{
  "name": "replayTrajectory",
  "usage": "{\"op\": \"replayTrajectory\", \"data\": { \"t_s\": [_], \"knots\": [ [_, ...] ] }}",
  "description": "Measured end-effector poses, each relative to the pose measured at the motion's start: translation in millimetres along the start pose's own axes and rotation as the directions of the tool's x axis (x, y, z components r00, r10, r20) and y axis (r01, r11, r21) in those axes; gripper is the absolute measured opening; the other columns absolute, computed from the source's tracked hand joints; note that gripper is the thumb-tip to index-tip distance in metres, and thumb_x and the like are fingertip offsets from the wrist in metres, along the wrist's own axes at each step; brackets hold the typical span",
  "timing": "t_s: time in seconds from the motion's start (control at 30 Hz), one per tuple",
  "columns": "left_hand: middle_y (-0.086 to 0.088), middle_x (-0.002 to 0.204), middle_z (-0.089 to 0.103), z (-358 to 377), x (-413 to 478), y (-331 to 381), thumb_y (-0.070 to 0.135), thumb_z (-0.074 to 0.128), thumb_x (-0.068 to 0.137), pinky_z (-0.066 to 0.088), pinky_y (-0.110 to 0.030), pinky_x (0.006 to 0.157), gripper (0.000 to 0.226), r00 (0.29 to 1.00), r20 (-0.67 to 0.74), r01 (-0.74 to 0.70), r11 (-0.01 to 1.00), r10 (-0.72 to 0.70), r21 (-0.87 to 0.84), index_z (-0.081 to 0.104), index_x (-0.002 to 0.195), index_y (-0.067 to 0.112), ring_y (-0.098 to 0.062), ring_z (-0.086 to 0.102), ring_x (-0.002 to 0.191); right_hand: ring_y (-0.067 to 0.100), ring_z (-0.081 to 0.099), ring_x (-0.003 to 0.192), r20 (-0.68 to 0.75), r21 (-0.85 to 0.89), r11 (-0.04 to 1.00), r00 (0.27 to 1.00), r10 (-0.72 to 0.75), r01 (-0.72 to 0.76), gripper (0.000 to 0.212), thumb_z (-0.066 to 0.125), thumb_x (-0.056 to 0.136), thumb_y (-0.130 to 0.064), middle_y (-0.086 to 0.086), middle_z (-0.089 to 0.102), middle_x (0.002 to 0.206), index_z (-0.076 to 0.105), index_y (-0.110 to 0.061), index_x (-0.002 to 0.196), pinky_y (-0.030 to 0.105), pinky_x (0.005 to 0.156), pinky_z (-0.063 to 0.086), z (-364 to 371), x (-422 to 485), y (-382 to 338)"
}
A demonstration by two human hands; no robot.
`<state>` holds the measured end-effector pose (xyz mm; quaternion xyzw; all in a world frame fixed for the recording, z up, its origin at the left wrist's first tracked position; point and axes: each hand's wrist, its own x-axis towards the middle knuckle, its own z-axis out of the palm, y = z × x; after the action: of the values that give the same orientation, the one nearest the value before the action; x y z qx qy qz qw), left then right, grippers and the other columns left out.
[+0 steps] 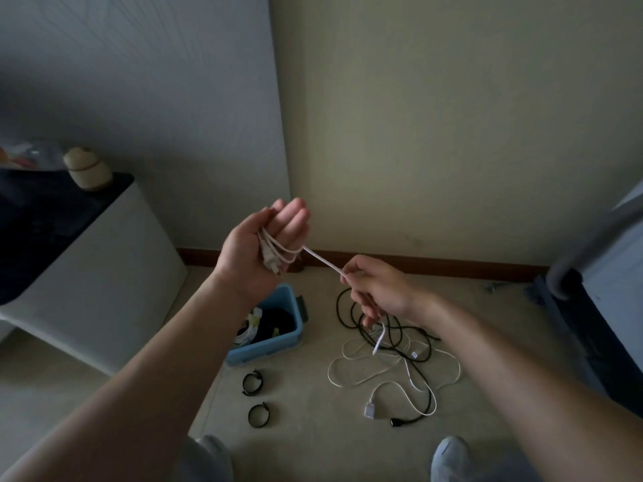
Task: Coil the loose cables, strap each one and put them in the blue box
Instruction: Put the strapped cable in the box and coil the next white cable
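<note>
My left hand (259, 241) is raised palm up with several loops of a white cable (322, 259) wound around its fingers, the thumb pinning the loops. My right hand (377, 290) grips the same cable a short way off, and the free end hangs below the fist. On the floor beneath sits the blue box (290, 337) with coiled cables inside. To its right lies a tangle of a black cable (393, 333) and a white cable (449, 372). Two black straps (253, 382) (259, 415) lie in front of the box.
A white cabinet (114, 273) with a dark top stands at the left, a small jar (88, 170) on it. Walls meet in a corner behind the box. Dark furniture (591, 307) fills the right edge. My two feet (452, 457) show at the bottom.
</note>
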<state>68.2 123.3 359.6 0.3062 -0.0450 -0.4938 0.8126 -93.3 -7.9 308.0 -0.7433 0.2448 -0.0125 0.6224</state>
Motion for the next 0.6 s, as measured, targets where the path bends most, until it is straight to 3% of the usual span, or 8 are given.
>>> {"op": "replayTrajectory", "data": {
  "t_s": [0.13, 0.27, 0.33, 0.4, 0.5, 0.6],
  "knots": [
    [-0.016, 0.116, 0.072, -5.5, -0.7, 8.5, 0.019, 0.035, 0.107, 0.059, -0.030, 0.082, 0.029, 0.999, -0.014, -0.043, 0.998, 0.043, -0.037, 0.062, 0.103, 0.009, -0.027, 0.072, 0.104, 0.013, 0.045, 0.048, 0.027, -0.223, 0.974, 0.999, -0.026, 0.031, 0.018, 0.044, 0.106, -0.022, -0.004, 0.051, 0.060, 0.058, -0.018, 0.096, 0.031, 0.049, 0.051, 2.6, -3.3, -2.4],
    [-0.021, 0.122, 0.069, -10.6, 3.2, 7.7, 0.015, 0.031, 0.108, 0.058, -0.035, 0.091, 0.033, 0.991, -0.075, -0.111, 0.993, 0.113, 0.024, 0.053, 0.129, 0.001, -0.031, 0.069, 0.110, 0.013, 0.050, 0.061, 0.088, -0.370, 0.929, 0.996, 0.001, 0.032, 0.025, 0.043, 0.106, -0.028, -0.008, 0.051, 0.062, 0.066, -0.038, 0.105, 0.034, 0.057, 0.056, 9.4, -8.7, -9.3],
    [-0.021, 0.120, 0.069, -11.6, 5.5, 4.9, 0.013, 0.030, 0.108, 0.057, -0.041, 0.093, 0.034, 0.981, -0.102, -0.148, 0.978, 0.164, 0.150, 0.051, 0.130, -0.002, -0.032, 0.070, 0.109, 0.006, 0.050, 0.058, 0.080, -0.388, 0.917, 0.995, -0.063, 0.089, 0.026, 0.046, 0.105, -0.027, -0.013, 0.052, 0.057, 0.069, -0.037, 0.112, 0.025, 0.052, 0.050, 14.6, -12.7, -17.6],
    [-0.020, 0.116, 0.071, -11.3, 7.7, 0.8, 0.012, 0.029, 0.109, 0.055, -0.045, 0.094, 0.032, 0.969, -0.122, -0.170, 0.935, 0.217, 0.311, 0.051, 0.128, -0.002, -0.032, 0.071, 0.107, -0.004, 0.050, 0.050, 0.036, -0.398, 0.901, 0.984, -0.174, 0.174, 0.021, 0.054, 0.103, -0.025, -0.024, 0.055, 0.051, 0.074, -0.023, 0.107, 0.011, 0.051, 0.036, 18.8, -16.7, -26.3],
    [-0.013, 0.113, 0.073, -12.4, 9.6, -6.5, 0.013, 0.031, 0.109, 0.054, -0.048, 0.096, 0.027, 0.958, -0.088, -0.176, 0.798, 0.274, 0.577, 0.055, 0.118, 0.005, -0.029, 0.071, 0.106, -0.003, 0.051, 0.050, -0.056, -0.323, 0.906, 0.950, -0.308, 0.274, 0.015, 0.068, 0.092, -0.025, -0.020, 0.056, 0.050, 0.075, -0.017, 0.082, 0.014, 0.053, 0.033, 21.6, -19.5, -33.0],
    [-0.006, 0.114, 0.071, -14.9, 11.5, -14.9, 0.014, 0.030, 0.109, 0.051, -0.048, 0.099, 0.026, 0.967, -0.024, -0.149, 0.635, 0.255, 0.758, 0.056, 0.113, 0.013, -0.029, 0.068, 0.110, 0.007, 0.039, 0.043, -0.100, -0.004, 0.950, 0.945, -0.310, 0.311, 0.021, 0.064, 0.083, -0.026, -0.010, 0.046, 0.045, 0.064, -0.010, 0.070, 0.023, 0.049, 0.033, 14.9, -21.3, -34.8]
  ]
}}
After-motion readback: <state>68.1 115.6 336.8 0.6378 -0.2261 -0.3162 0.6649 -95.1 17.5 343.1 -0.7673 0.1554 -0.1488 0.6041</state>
